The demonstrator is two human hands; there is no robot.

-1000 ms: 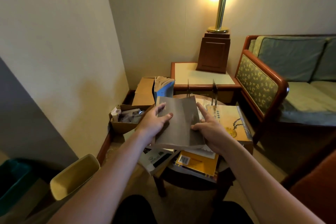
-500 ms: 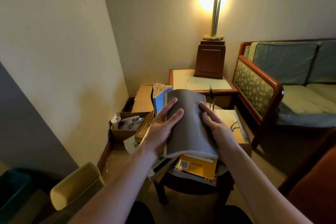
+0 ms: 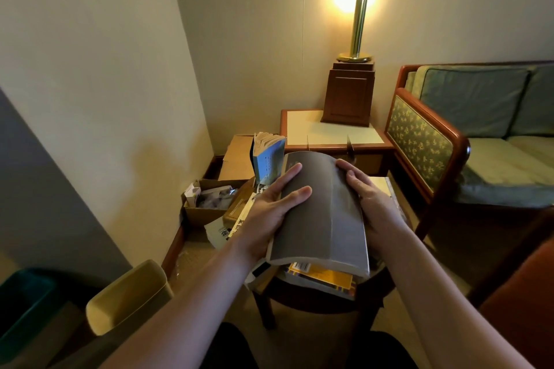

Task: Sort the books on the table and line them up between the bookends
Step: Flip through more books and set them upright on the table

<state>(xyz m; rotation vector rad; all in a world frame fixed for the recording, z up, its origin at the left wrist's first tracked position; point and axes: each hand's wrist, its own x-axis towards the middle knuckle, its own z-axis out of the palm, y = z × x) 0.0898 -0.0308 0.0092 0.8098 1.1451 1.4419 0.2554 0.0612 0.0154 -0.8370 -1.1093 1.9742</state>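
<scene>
A thick grey-brown book (image 3: 322, 213) is lifted above the small round table (image 3: 326, 298), tilted with its spine along the top right. My left hand (image 3: 271, 204) holds its left edge, thumb and a finger lying on the cover. My right hand (image 3: 370, 198) grips its right side. Under it lie a yellow book (image 3: 323, 275) and other books. A blue book (image 3: 268, 159) stands upright at the table's far left. Thin dark bookends (image 3: 350, 148) stick up behind the grey book, mostly hidden.
An open cardboard box (image 3: 207, 204) with clutter and a closed box (image 3: 239, 156) sit on the floor at left. A side table (image 3: 302, 129) carries a brass lamp (image 3: 356, 48). A sofa (image 3: 479, 135) stands to the right, and a yellow bin (image 3: 129, 293) is near my left arm.
Both hands have lifted the grey book off the pile and tilted it up toward me. My right hand has shifted from the cover to the book's right side.
</scene>
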